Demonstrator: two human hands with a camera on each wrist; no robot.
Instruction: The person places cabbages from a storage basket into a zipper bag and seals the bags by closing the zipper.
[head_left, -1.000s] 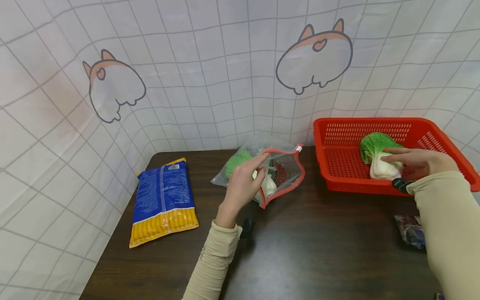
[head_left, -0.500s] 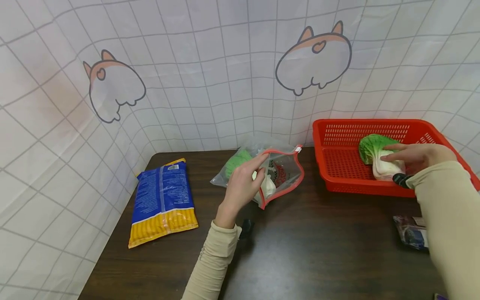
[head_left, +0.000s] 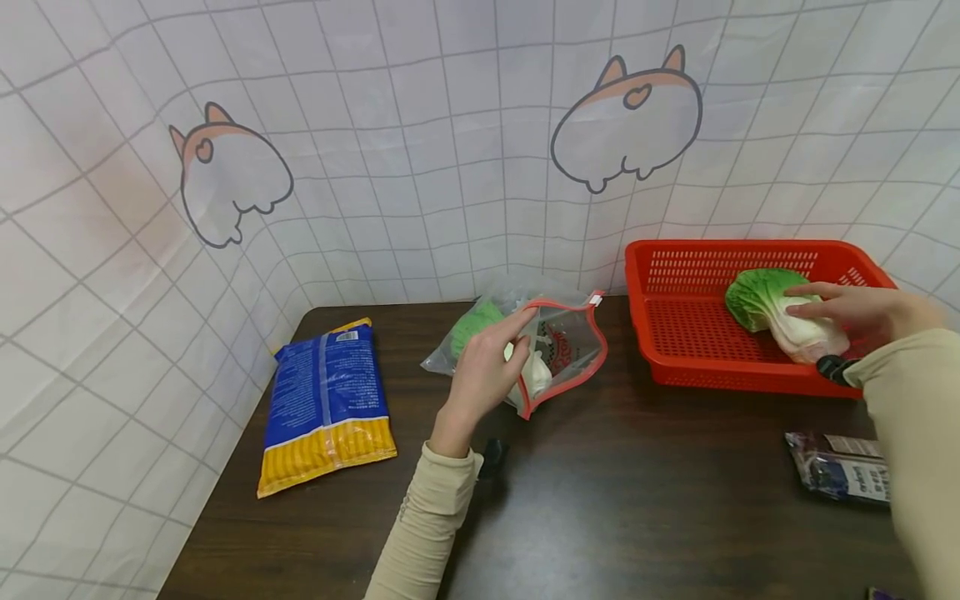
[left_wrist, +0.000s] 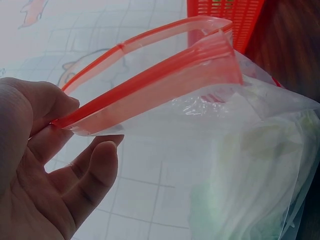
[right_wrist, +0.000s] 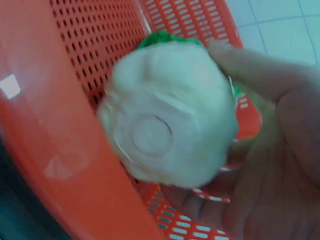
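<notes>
In the head view my left hand (head_left: pixel 486 367) pinches the red zip rim (head_left: pixel 573 390) of a clear zip bag. The left wrist view shows the rim (left_wrist: pixel 150 77) between thumb and forefinger. The bag's mouth gapes open to the right, and a green and white Chinese cabbage (head_left: pixel 477 322) lies inside. On the right, my right hand (head_left: pixel 873 310) grips a second Chinese cabbage (head_left: pixel 776 307), tilted inside the red basket. The right wrist view has the white root end of this cabbage (right_wrist: pixel 165 120) facing the camera, with the thumb on one side and fingers beneath.
The red plastic basket (head_left: pixel 675 367) stands against the back curtain. A blue and yellow packet (head_left: pixel 326 404) lies at the left of the dark table (head_left: pixel 637 500). Near the right sleeve is a dark purple packet (head_left: pixel 836 467), partly covered.
My right hand and the cabbage it grips have shifted rightward within the basket, the root end swinging right. More of the dark packet shows. The left hand and bag have stayed put.
</notes>
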